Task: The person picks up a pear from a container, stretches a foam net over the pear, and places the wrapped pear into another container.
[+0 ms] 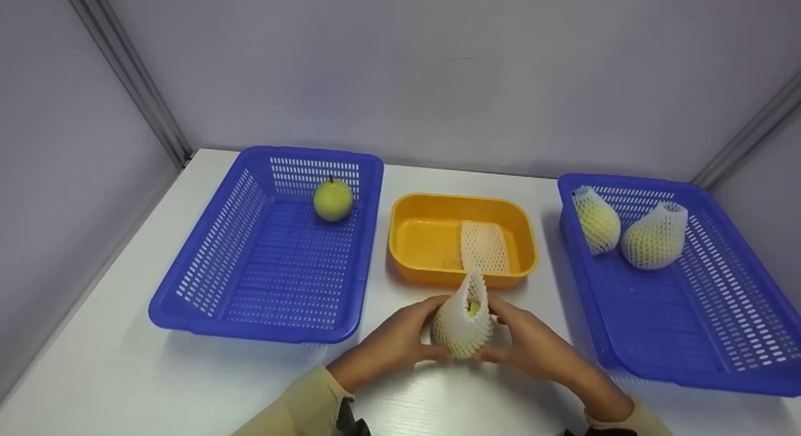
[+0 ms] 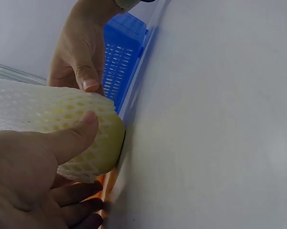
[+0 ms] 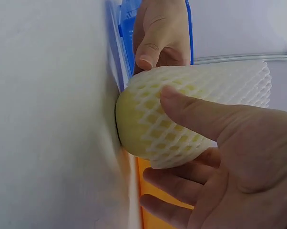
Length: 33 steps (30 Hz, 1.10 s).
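A round yellow-green pear [image 3: 127,121] sits upright on the table, partly covered by a white foam net [image 1: 462,326]. The net's loose top stands up in a point, and through its opening a bit of the fruit shows. My left hand [image 1: 400,336] holds the net from the left, with its thumb [image 2: 79,138] pressed on the mesh. From the other side my right hand [image 1: 532,342] grips it, its thumb [image 3: 191,107] likewise on the mesh. In both wrist views the bottom of the pear is bare below the net's edge.
Behind the hands stands an orange tub [image 1: 425,274] with a flat foam net [image 1: 485,245] inside. At left, a blue basket [image 1: 263,329] contains one bare pear [image 1: 333,199]. Another blue basket [image 1: 588,298] at right holds two net-covered pears [image 1: 654,239]. Grey walls enclose the table's back and sides.
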{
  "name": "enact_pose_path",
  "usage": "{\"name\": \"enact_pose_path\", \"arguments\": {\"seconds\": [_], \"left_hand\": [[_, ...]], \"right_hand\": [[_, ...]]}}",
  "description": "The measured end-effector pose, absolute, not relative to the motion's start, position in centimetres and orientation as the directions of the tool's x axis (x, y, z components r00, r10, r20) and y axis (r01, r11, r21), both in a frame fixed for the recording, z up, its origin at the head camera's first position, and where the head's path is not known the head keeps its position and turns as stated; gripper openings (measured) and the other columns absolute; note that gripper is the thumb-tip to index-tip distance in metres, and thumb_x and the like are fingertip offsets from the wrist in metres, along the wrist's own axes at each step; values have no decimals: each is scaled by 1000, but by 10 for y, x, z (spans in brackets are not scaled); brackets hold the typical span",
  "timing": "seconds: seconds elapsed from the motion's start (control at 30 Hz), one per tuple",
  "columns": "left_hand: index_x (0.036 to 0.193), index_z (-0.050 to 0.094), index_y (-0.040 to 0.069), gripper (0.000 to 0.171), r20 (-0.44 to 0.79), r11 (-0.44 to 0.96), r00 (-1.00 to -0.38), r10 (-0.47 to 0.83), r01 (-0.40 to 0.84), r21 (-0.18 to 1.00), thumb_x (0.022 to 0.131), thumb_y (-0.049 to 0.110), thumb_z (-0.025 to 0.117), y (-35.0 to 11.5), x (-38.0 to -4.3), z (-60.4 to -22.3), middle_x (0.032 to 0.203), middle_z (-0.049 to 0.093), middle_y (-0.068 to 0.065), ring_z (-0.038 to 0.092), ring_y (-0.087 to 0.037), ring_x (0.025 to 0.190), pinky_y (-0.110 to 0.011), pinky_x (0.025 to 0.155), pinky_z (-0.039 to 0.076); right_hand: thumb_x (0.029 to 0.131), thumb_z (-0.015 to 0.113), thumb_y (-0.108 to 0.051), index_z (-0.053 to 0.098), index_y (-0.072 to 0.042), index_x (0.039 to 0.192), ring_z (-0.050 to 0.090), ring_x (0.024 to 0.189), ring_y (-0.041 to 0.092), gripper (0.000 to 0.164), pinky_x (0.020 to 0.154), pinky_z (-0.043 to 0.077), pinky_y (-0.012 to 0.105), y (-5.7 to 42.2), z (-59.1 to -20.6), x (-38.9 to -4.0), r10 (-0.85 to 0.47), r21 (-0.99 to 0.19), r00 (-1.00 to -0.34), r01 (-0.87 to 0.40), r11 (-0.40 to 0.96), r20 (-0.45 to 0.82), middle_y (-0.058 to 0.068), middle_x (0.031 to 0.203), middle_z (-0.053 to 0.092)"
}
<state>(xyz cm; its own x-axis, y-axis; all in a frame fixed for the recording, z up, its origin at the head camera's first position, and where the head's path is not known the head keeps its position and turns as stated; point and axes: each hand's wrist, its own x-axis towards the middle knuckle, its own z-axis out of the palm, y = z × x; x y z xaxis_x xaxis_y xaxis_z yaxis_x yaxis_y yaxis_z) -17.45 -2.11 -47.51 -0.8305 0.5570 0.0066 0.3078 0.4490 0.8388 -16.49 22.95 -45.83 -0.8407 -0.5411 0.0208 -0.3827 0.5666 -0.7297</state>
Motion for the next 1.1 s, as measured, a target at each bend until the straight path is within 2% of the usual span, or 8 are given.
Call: {"name": "enact_pose_path", "arguments": {"seconds": [0.17,0.27,0.37,0.57,0.73,0.93,1.1], "left_hand": [[152,42,4,88,101,363,-826,555,350,863,80,22,89,-19,-174,-471,151,49,-12,45,-27,140,-45,116,39],[153,42,4,85,190,267,-807,559,392,880,82,15,87,-17,-175,-469,150,50,-11,47,-26,139,-41,112,43],[149,48,4,77,224,227,-797,561,408,885,82,10,86,-16,-175,-470,145,55,-10,51,-23,135,-34,111,44],[142,55,3,67,197,229,-804,561,380,896,82,9,85,-16,-177,-475,139,59,-10,53,-22,132,-29,111,43],[146,51,2,77,164,233,-792,588,360,904,79,9,87,-17,-179,-478,144,56,-10,51,-22,135,-26,111,41],[154,41,9,89,99,229,-779,619,299,926,79,8,87,-18,-181,-487,153,49,-5,48,-16,137,-25,112,41],[155,38,7,92,96,305,-787,610,345,888,79,20,89,-19,-178,-480,152,47,-9,46,-21,138,-32,114,40]], "right_hand": [[82,87,-26,43,-6,151,48,136,33,84,104,47,59,232,-454,-164,-545,-727,-836,-413,549,63,12,150,51],[86,84,-25,44,-7,151,48,136,34,78,104,48,56,231,-453,-163,-546,-751,-833,-417,512,91,12,150,51],[88,82,-20,47,-7,150,48,135,34,72,104,50,51,230,-453,-164,-551,-773,-829,-410,484,95,11,148,53],[88,81,-17,50,-9,147,52,131,32,67,103,51,47,231,-456,-167,-559,-795,-828,-371,480,49,8,144,57],[86,84,-18,49,-8,145,57,126,31,69,100,52,49,232,-460,-170,-562,-779,-827,-367,509,22,9,140,60],[82,87,-16,43,-8,150,60,122,28,82,100,52,48,231,-464,-169,-560,-729,-828,-389,563,10,9,140,60],[81,88,-24,42,-8,151,53,130,29,85,103,50,52,233,-461,-167,-562,-734,-827,-393,554,18,8,146,55]]}}
